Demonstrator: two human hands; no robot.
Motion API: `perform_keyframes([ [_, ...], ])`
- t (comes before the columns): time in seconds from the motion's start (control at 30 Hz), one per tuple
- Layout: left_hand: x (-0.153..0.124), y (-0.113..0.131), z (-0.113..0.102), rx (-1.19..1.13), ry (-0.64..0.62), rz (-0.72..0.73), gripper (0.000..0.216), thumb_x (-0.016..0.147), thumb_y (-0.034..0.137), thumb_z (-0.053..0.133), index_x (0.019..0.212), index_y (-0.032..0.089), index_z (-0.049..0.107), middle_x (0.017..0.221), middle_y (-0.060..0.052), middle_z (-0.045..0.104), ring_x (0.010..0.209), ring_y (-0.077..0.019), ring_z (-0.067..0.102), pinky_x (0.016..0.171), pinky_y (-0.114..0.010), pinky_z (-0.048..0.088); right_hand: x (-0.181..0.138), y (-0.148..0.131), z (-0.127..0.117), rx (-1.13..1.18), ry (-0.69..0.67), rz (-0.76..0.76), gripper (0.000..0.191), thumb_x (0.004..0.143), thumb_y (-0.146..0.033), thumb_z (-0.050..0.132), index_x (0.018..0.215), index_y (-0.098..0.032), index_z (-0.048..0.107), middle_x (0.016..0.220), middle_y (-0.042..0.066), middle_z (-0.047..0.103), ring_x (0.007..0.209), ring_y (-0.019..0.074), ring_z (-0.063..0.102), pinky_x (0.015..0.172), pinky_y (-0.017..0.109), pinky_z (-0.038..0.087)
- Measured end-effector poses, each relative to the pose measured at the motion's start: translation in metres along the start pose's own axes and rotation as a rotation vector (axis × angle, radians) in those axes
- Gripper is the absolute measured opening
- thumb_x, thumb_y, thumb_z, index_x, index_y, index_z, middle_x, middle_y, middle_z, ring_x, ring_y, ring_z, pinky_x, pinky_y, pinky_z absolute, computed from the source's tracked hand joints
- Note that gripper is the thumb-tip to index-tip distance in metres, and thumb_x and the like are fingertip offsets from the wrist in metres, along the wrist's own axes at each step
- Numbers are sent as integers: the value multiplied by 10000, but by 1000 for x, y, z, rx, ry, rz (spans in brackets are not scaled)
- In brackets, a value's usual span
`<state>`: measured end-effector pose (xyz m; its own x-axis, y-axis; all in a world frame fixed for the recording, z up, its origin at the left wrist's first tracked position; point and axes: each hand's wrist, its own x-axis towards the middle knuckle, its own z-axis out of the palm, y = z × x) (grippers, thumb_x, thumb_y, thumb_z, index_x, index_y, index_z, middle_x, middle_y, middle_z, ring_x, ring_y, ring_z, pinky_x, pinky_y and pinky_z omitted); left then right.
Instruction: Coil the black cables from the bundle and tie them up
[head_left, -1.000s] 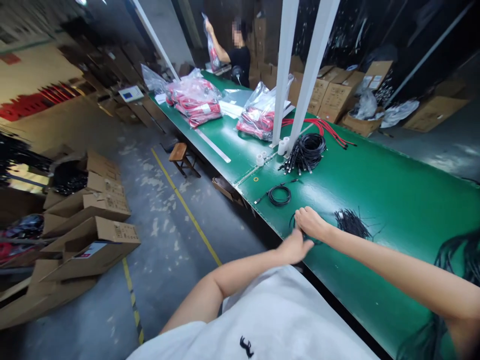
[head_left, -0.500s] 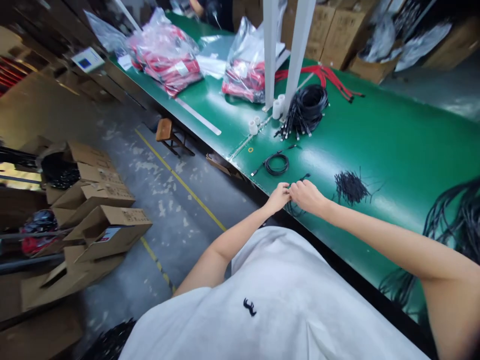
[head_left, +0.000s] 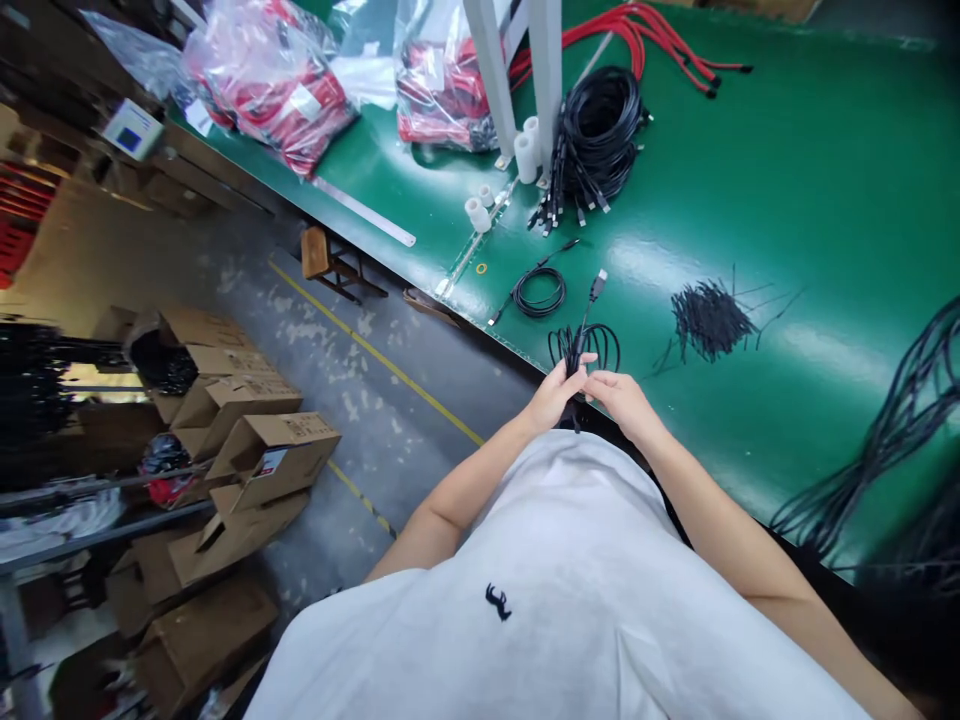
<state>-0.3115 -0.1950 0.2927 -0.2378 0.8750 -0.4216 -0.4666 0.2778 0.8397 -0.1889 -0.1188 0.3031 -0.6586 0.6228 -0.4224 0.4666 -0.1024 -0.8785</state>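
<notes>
A coiled black USB cable is gathered at the front edge of the green table, its loops fanned to both sides and its plug pointing up and away from me. My left hand is closed around the middle of the coil. Against it from the right, my right hand has its fingers pinched together at the same cable; its fingertips are partly hidden. Just beyond lies another coiled black cable, flat on the table. To the right is a pile of short black ties.
A large bundle of black cables lies beside white posts. Bagged red goods and a steel ruler are farther left. Loose black cables hang over the right edge. A stool and cardboard boxes stand on the floor.
The cable has come up into view between my hands as an upright bundle with its plug raised. My right hand has drawn slightly nearer my body. The camera view has shifted.
</notes>
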Motion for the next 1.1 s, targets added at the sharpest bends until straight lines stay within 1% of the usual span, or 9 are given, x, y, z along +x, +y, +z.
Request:
perform_keyframes([
  [0.17,4,1,18,-189,-61,-88,307,818,348,723,1013,140,607,597,91,369,506,-44,326,536,-202,286,0,44,-46,175,386,-44,434,695,-566,714,917,-210,604,890,25,585,833,168,537,751,299,452],
  [0.3,7,-7,15,-170,-136,-184,321,853,430,677,939,135,583,579,100,351,472,-40,296,524,-212,264,7,78,-42,558,22,191,538,660,-623,757,974,-229,568,771,-16,541,711,146,543,733,333,521],
  [0.4,10,-6,0,203,-177,-158,250,917,387,596,921,138,565,645,48,509,609,-85,490,674,-242,403,10,88,-30,666,61,231,462,683,-578,769,807,-223,501,626,-74,397,564,95,430,680,308,531],
  [0.5,23,13,-14,711,-236,-38,204,951,353,539,967,153,574,801,-12,624,813,-151,587,846,-316,449,19,88,-30,523,204,57,366,747,-535,717,814,-221,541,745,-26,543,717,130,551,836,352,539],
  [0.63,75,56,-29,1253,-220,377,157,961,261,507,1025,199,636,1198,-85,634,1222,-238,521,1071,-431,372,44,71,-46,75,333,-316,257,803,-420,675,975,-228,656,1109,74,622,1124,231,572,1047,441,455],
  [0.8,158,84,-91,1358,-83,635,336,1010,276,357,1163,223,651,1430,-76,508,1412,-208,400,1166,-408,328,115,42,-27,-327,526,-492,299,864,-193,515,1112,-217,680,1368,124,482,1319,260,451,1123,466,404],
  [0.87,179,79,-130,1309,-98,593,394,1010,247,306,1232,209,630,1443,-86,505,1408,-190,419,1172,-381,339,152,42,-5,-406,543,-448,331,872,-170,473,1129,-203,679,1407,126,459,1354,279,413,1138,486,392],
  [0.97,190,58,-176,1254,-36,377,436,1009,243,279,1309,178,589,1422,-122,542,1371,-189,473,1176,-374,347,190,60,31,-514,352,-343,322,894,-185,451,1108,-157,689,1436,162,453,1378,328,390,1147,523,385],
  [1.1,187,20,-188,1215,259,25,578,988,437,432,1459,102,422,1482,-233,472,1417,-295,427,1164,-460,338,192,88,62,-547,221,-286,355,941,-214,413,1143,-117,688,1407,195,503,1433,351,334,1188,565,326],
])
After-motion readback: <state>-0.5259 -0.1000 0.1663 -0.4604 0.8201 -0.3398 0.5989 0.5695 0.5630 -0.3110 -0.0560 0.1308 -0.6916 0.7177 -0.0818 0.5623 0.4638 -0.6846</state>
